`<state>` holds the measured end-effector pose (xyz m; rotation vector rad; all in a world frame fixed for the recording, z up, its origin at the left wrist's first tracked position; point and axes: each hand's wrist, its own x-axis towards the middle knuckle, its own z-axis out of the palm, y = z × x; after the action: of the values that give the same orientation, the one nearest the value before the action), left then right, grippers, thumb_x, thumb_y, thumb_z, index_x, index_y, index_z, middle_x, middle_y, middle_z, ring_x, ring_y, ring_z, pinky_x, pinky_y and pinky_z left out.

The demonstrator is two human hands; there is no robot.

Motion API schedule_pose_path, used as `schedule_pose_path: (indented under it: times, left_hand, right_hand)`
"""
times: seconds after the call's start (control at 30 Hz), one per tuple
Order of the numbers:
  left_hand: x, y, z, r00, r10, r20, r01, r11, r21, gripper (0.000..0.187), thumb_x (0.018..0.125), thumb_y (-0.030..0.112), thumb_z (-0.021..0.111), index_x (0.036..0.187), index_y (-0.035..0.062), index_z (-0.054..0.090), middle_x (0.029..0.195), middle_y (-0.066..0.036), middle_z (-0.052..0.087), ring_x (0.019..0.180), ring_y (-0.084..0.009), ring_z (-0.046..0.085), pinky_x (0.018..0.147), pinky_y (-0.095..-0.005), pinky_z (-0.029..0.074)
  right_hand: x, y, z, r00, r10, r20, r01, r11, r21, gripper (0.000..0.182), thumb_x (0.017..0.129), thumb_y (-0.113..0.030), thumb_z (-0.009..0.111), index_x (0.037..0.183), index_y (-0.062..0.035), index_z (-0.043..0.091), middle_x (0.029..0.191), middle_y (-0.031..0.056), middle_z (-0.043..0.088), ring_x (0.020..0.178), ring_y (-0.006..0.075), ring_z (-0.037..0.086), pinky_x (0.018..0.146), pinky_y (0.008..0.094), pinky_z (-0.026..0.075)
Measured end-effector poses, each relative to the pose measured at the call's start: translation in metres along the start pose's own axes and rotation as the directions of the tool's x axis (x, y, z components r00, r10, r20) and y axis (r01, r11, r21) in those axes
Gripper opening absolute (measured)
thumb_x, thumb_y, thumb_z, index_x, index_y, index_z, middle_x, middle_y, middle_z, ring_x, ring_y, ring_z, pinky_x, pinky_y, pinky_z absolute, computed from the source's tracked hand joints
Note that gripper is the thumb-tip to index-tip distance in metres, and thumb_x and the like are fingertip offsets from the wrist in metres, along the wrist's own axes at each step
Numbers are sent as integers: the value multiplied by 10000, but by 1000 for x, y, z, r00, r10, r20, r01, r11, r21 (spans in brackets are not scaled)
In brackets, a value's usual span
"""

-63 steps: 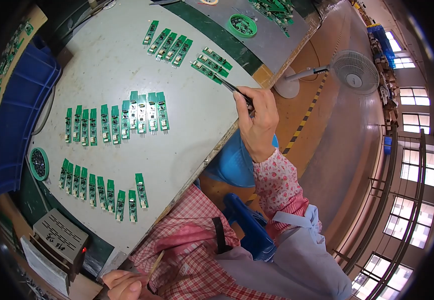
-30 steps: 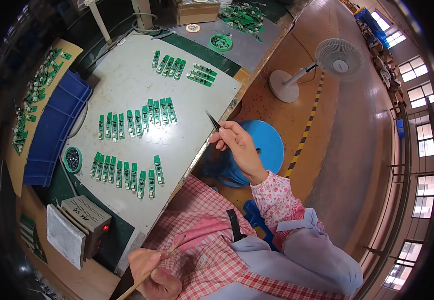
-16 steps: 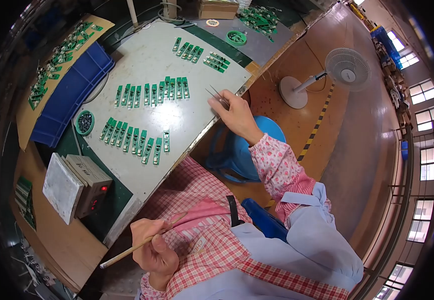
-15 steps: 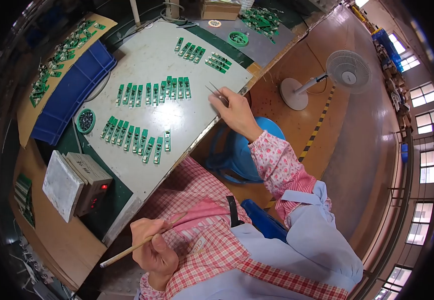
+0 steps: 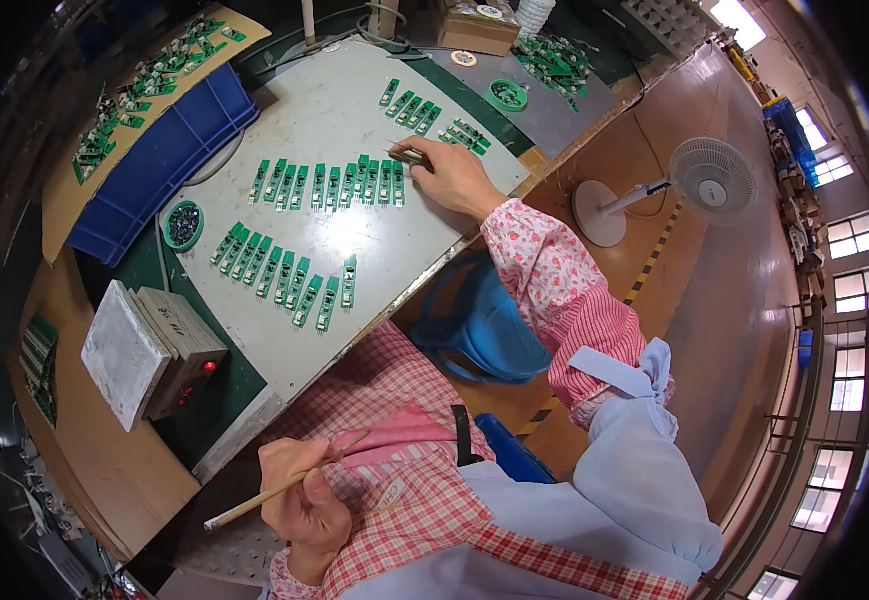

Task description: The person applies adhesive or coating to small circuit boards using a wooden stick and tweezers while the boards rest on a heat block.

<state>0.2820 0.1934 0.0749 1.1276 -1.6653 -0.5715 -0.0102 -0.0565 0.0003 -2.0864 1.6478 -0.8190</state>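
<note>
My right hand pinches slim metal tweezers over the white board, close to the right end of the upper row of small green circuit boards. The tweezer tips are partly lost against the boards. A lower row of circuit boards fans out nearer to me, and two small groups lie farther back, with the right-hand circuit boards just beyond my knuckles. Low in front of my apron, my left hand is closed around a thin wooden-handled brush, away from the board.
A blue bin and cardboard with piled circuit boards stand left. A green dish of dark parts sits near a box with red lights. Back right are another green dish and heaped boards. A blue stool and fan stand right.
My right hand has moved left and slightly forward with the tweezers, from the board's right edge to the upper row's end. My left hand still holds the brush. The view has shifted slightly.
</note>
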Motion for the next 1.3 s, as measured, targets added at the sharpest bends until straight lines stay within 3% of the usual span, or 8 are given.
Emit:
schedule_pose_path:
  times: [0.33, 0.43, 0.53, 0.63, 0.83, 1.0, 1.1, 1.3]
  left_hand:
    - [5, -6, 3, 1000, -9, 26, 8, 1000, 8, 281, 1019, 152, 415, 1016, -67, 590, 812, -137, 587, 736, -195, 540, 561, -267, 487]
    - [7, -7, 5, 999, -4, 41, 4, 1000, 0, 281, 1018, 148, 414, 1010, -70, 590, 810, -135, 586, 734, -194, 538, 560, -267, 488]
    - [7, -5, 6, 999, -7, 45, 8, 1000, -10, 279, 1016, 146, 415, 1004, -72, 590, 806, -136, 586, 735, -196, 540, 560, -268, 488]
    - [7, -5, 6, 999, -3, 37, 3, 1000, -3, 277, 1015, 146, 419, 1004, -71, 590, 802, -138, 586, 736, -198, 544, 561, -267, 487]
    - [7, -5, 4, 999, 5, 44, -5, 1000, -2, 279, 1016, 152, 418, 1004, -69, 588, 802, -142, 585, 731, -199, 547, 562, -268, 487]
    - [7, -6, 4, 998, 18, 64, -16, 1000, -26, 281, 1019, 157, 416, 1008, -67, 585, 801, -144, 587, 720, -196, 546, 562, -269, 481]
    - [7, -6, 5, 997, 32, 71, -29, 999, -45, 281, 1019, 157, 414, 1009, -66, 585, 800, -144, 588, 719, -195, 546, 562, -269, 480]
    - [7, -5, 4, 997, 33, 65, -30, 998, -52, 277, 1018, 154, 416, 1007, -65, 586, 788, -141, 592, 719, -197, 544, 569, -273, 474]
  right_hand:
    - [-13, 1, -19, 992, 24, 123, -10, 993, -115, 223, 803, -140, 569, 1006, -115, 659, 765, 151, 673, 685, 339, 640, 651, 426, 484]
    - [-17, -1, -22, 991, -21, 132, 21, 1000, 6, 232, 804, -154, 562, 1018, -122, 647, 741, 147, 664, 673, 337, 633, 644, 420, 482]
    - [-16, -9, -28, 973, -46, 225, 49, 999, -9, 311, 771, -148, 551, 1072, -125, 627, 682, 132, 616, 624, 293, 608, 628, 391, 473]
    - [-16, -7, -30, 962, -49, 269, 64, 997, -48, 272, 796, -181, 562, 1061, -144, 613, 715, 151, 650, 677, 341, 633, 632, 428, 480]
    - [-43, -13, -38, 962, -10, 274, 36, 995, -88, 269, 786, -180, 566, 1047, -123, 596, 604, 113, 594, 566, 288, 598, 567, 386, 452]
    - [-71, -18, -40, 954, 88, 287, -59, 992, -107, 238, 833, -223, 614, 1035, -104, 572, 662, 96, 643, 611, 264, 635, 589, 379, 476]
    - [-83, -17, -36, 971, 73, 228, -61, 996, -60, 276, 816, -257, 644, 1029, -94, 577, 664, 112, 640, 633, 309, 640, 617, 418, 482]
    - [-97, -31, -35, 965, 140, 223, -135, 990, -38, 265, 822, -270, 672, 973, -68, 592, 706, 113, 662, 664, 299, 654, 622, 406, 484]
